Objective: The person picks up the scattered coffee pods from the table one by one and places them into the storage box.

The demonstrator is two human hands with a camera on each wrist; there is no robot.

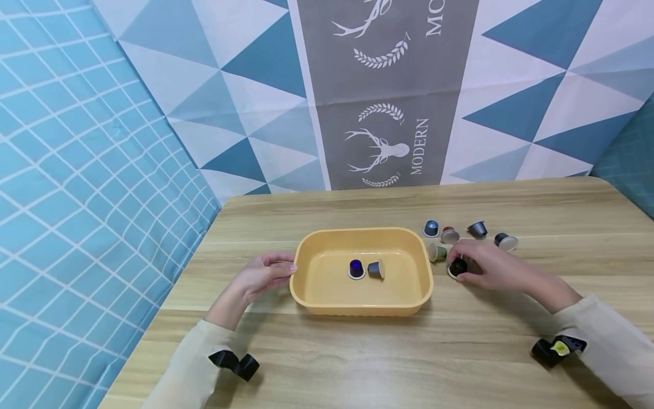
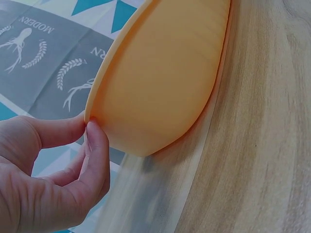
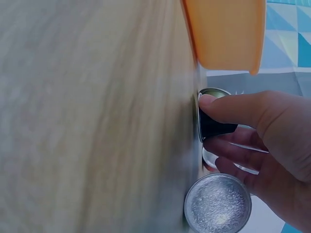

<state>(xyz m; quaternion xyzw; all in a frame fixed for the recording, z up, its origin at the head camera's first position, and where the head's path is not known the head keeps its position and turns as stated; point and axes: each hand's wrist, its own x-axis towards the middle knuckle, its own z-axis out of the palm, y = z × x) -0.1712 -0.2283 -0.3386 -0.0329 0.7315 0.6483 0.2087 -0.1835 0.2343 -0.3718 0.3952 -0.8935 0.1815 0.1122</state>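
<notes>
A yellow plastic basin (image 1: 352, 311) sits on the wooden table, holding a purple-blue coffee capsule (image 1: 356, 268) upright and a grey coffee capsule (image 1: 375, 269) on its side. My left hand (image 1: 261, 276) pinches the basin's left rim between thumb and fingers, seen close in the left wrist view. To the right of the basin, my right hand (image 1: 485, 264) grips a black coffee capsule (image 3: 216, 124) between thumb and fingers, its foil rim down at the table. A green capsule (image 1: 437, 253) lies between that hand and the basin.
Behind the right hand are a blue capsule (image 1: 431, 228), a red capsule (image 1: 450, 235), a dark blue capsule (image 1: 477, 229) and a black capsule with a silver lid (image 1: 506, 242). A patterned cloth (image 1: 388, 113) hangs along the table's back edge.
</notes>
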